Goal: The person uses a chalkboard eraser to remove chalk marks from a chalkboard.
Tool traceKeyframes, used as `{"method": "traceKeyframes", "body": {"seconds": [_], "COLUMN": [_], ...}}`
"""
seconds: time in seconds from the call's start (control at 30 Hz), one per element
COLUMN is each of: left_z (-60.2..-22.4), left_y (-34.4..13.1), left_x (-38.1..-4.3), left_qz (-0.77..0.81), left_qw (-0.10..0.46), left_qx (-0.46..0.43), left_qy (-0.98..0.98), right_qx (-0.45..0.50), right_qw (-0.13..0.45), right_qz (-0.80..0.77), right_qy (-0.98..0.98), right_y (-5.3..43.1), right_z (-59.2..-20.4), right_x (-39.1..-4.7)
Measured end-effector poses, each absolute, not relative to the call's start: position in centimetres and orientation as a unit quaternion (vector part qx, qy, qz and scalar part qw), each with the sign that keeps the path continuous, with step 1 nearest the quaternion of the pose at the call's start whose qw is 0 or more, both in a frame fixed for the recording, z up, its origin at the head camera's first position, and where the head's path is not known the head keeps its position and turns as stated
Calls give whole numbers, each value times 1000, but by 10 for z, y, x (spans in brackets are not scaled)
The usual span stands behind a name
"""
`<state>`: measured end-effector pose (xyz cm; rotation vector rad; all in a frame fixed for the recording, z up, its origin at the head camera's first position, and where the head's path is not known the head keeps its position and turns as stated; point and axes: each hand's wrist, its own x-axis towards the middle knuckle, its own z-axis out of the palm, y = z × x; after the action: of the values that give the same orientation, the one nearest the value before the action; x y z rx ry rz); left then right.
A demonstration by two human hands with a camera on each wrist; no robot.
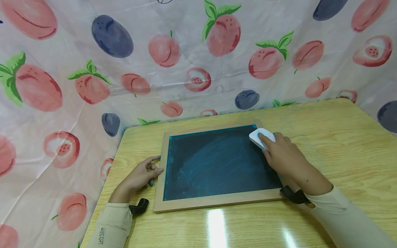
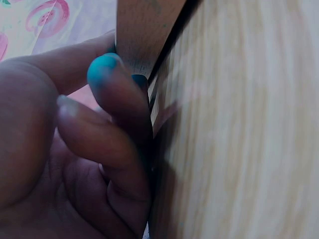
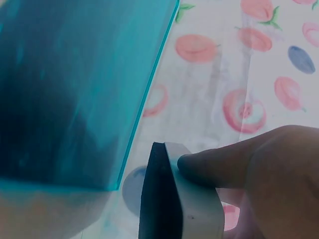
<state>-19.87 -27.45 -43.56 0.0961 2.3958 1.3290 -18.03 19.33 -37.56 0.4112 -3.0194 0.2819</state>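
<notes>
A framed chalkboard (image 1: 217, 162) lies on the wooden table, its dark surface hazy with chalk smears and fainter light-blue marks at the lower left. My right hand (image 1: 283, 155) grips a white eraser (image 1: 260, 135) at the board's upper right corner. In the right wrist view, the eraser (image 3: 199, 209) shows a dark felt side turned toward the board, with a finger along its white body. At the left edge of the wooden frame (image 1: 160, 186) my left hand (image 1: 142, 175) touches with thumb and index finger. Blue-tinted fingertips (image 2: 102, 69) of that hand bend beside the frame, close over the tabletop.
The wood-grain table (image 1: 341, 148) extends to the right of the board. A fruit-print cloth (image 1: 192, 38) hangs behind the table and along its left side. Dark wrist straps (image 1: 294, 195) are on both wrists, and light glares off the table's front part.
</notes>
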Motion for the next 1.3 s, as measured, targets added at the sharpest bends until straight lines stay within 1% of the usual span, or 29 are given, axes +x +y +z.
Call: {"method": "traceKeyframes", "body": {"seconds": [0.23, 0.5, 0.77, 1.13, 1.3], "left_z": [-435, -437, -437, -438, -439], "left_y": [-274, -274, -274, -274, -274], "left_x": [-198, -197, -198, -198, -198], "left_qz": [476, 470, 474, 474, 469], "left_qw": [199, 195, 194, 192, 193], "left_qx": [32, 27, 28, 29, 28], "left_qy": [856, 860, 858, 859, 861], "right_qx": [110, 82, 65, 48, 53], "right_qw": [21, -18, -24, -57, -51], "right_qz": [105, 132, 139, 138, 138], "right_qy": [-988, -988, -988, -988, -988], "right_y": [211, 228, 242, 250, 251], "right_z": [-380, -385, -390, -398, -400], "right_x": [-191, -201, -208, -213, -212]}}
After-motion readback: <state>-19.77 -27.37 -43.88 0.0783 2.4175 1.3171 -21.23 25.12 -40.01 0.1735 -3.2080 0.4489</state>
